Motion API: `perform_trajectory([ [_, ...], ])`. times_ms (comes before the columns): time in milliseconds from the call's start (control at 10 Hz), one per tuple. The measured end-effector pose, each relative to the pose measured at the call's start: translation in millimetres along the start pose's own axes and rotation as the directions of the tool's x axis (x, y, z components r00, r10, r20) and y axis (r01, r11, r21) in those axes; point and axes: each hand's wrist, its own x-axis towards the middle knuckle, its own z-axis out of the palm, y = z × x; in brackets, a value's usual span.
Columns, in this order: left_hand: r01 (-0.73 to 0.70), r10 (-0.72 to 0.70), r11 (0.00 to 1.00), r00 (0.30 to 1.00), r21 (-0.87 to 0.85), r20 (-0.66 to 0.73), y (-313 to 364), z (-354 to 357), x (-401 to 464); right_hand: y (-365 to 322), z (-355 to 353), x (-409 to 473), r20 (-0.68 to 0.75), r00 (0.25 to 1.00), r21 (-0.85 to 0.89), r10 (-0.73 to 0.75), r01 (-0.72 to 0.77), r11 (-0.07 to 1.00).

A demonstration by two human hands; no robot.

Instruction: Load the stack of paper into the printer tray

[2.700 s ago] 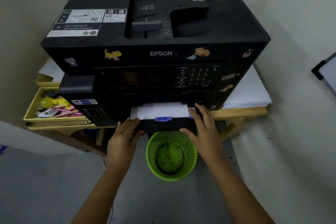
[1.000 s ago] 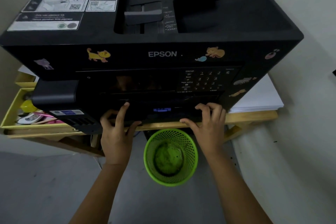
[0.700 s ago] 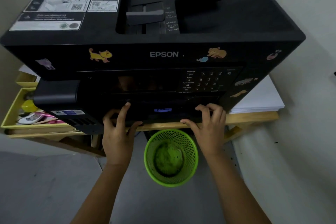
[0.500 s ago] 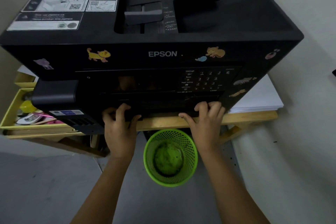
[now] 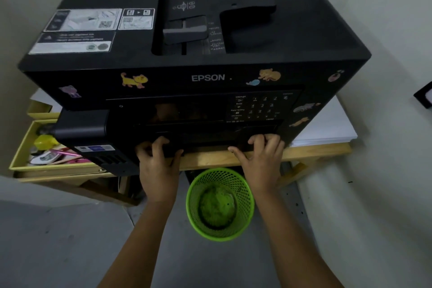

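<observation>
Head view shows the left hand [image 5: 157, 166] with fingers curled over the lower front edge of the printer tray [image 5: 205, 141], thumb hooked beneath it, grasping it. Right hand [image 5: 261, 161] likewise curls its fingers onto the same tray front, thumb stretched left along the wooden table [image 5: 315, 151] edge. That tray sits flush in the black printer [image 5: 187, 58]; no paper shows inside it. A white paper stack [image 5: 327, 128] lies on the table right of the printer. Below, between the forearms, stands a green mesh bin [image 5: 221, 203]. A yellow organizer tray [image 5: 30, 147] of small items sits left.
</observation>
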Motion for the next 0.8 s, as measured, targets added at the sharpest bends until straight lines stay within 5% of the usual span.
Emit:
perform_trajectory([
  [500,-0.062,-0.001,0.973,0.963,0.223,0.271,23.7,-49.4,-22.0,-34.6,-69.2,1.4,0.366,0.930,-0.124,0.044,0.002,0.992],
  [800,-0.283,0.131,0.918,0.876,0.277,0.463,69.5,-104.3,-33.5,-46.7,-144.0,8.4,0.492,0.865,-0.050,-0.096,0.138,0.989],
])
